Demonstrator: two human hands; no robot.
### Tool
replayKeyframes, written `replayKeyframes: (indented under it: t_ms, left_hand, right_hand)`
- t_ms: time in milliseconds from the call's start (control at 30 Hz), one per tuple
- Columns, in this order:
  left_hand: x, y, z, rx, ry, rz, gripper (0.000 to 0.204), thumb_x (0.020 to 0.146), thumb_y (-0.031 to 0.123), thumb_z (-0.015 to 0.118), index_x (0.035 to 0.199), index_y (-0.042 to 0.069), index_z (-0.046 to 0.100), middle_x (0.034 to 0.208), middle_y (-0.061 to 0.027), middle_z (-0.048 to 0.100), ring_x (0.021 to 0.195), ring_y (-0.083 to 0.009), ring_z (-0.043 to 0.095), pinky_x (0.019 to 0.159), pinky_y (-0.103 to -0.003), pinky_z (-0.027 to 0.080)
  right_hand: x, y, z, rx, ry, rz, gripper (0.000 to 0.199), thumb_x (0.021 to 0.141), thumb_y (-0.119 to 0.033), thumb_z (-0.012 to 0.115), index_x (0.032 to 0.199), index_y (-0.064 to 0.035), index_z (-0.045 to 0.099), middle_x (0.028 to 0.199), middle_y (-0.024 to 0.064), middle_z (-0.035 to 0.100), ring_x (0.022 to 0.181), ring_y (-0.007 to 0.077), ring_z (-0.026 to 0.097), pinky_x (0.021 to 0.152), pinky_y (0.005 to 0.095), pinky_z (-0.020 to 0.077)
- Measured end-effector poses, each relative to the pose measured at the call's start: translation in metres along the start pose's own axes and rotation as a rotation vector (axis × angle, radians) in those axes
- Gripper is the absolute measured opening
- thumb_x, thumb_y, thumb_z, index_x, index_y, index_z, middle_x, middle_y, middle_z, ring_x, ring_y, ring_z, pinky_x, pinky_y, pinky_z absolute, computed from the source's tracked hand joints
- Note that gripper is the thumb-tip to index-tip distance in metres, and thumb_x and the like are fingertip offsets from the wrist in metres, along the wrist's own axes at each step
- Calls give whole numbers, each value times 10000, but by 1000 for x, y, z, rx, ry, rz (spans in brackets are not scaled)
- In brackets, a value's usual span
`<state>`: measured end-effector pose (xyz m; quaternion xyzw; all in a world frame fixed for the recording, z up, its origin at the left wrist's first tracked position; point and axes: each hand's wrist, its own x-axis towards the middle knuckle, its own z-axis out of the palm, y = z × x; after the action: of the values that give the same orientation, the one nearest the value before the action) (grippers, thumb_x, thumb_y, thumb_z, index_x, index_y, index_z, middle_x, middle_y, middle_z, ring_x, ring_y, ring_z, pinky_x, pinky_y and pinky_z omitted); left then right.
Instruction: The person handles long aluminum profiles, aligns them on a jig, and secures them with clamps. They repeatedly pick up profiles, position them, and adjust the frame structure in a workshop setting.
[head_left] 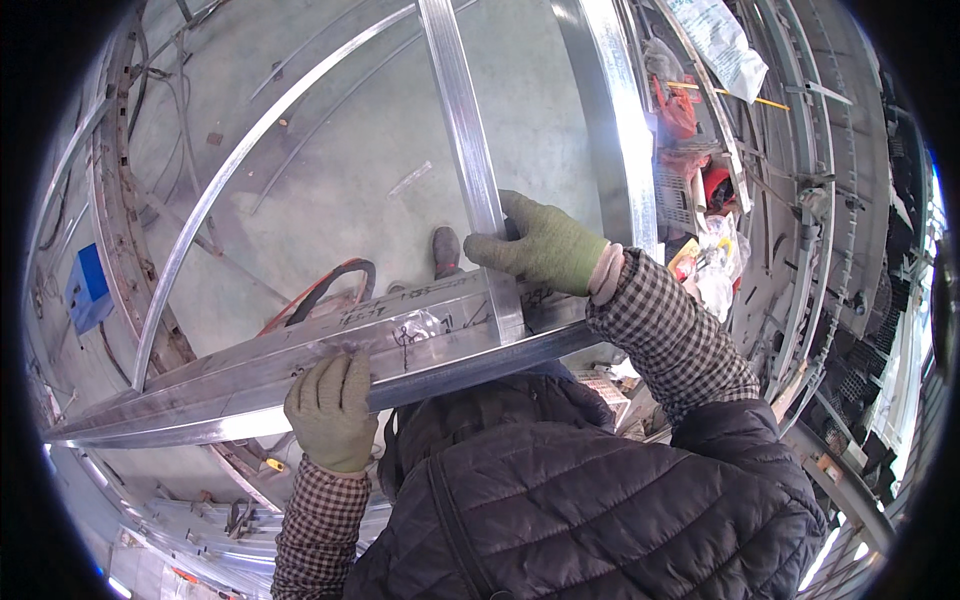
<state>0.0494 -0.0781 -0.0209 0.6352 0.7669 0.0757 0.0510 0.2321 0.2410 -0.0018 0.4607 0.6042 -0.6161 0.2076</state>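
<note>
A long silvery metal beam [240, 375] with handwritten marks lies across in front of me. My left hand [330, 410], in a green glove, grips its near edge with the fingers curled over the top. Farther right, a square metal bar [458, 120] runs away from me, its near end resting on the beam. My gloved right hand [545, 242] is wrapped round this bar just above the joint, thumb on the left side and fingers over the far side. The underside of my left hand's hold is hidden.
A wide shiny metal member [625, 110] stands to the right, and a curved-looking rail [215, 190] to the left. Crates and bags [705, 220] lie beyond at right. A blue box [88, 290] sits far left. My shoe [446, 250] shows past the beam.
</note>
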Motion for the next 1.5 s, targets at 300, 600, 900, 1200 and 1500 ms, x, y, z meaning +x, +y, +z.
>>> replayKeyframes:
  t_ms: [300,600,900,1200,1500]
  left_hand:
    - [-5,-3,8,-31,53,9,667,685,212,846,1340,169,726,1262,-56,712,1189,-325,679,1050,-532,497]
    - [-3,-5,3,-34,-5,40,730,777,294,852,1463,159,643,1312,-57,693,1243,-297,658,1075,-526,501]
    - [-2,-2,6,-12,-51,14,855,789,348,899,1543,133,560,1382,-102,667,1289,-329,630,1134,-522,460]
    - [1,6,1,6,-67,-43,867,755,369,941,1499,108,581,1338,-121,684,1297,-351,621,1147,-512,450]
    - [3,16,3,38,-74,-136,825,748,327,943,1464,118,589,1329,-153,666,1293,-352,603,1190,-538,413]
  right_hand:
    - [6,10,4,0,20,-65,873,970,-513,756,1577,48,477,1216,261,755,1096,321,764,941,408,623]
    - [-79,53,48,0,569,-420,514,1047,-279,703,1465,10,622,1190,159,782,1075,210,754,959,334,600]
    - [-131,220,49,300,1200,-551,271,1095,-78,647,1359,-27,685,1095,40,725,910,106,665,814,256,545]
    - [-107,228,55,203,1042,-391,282,1075,-192,654,1306,-46,726,1017,138,762,896,183,712,822,348,571]
    - [-116,228,39,-92,829,-576,333,1017,-206,673,1305,-41,703,1031,226,745,913,335,731,841,436,576]
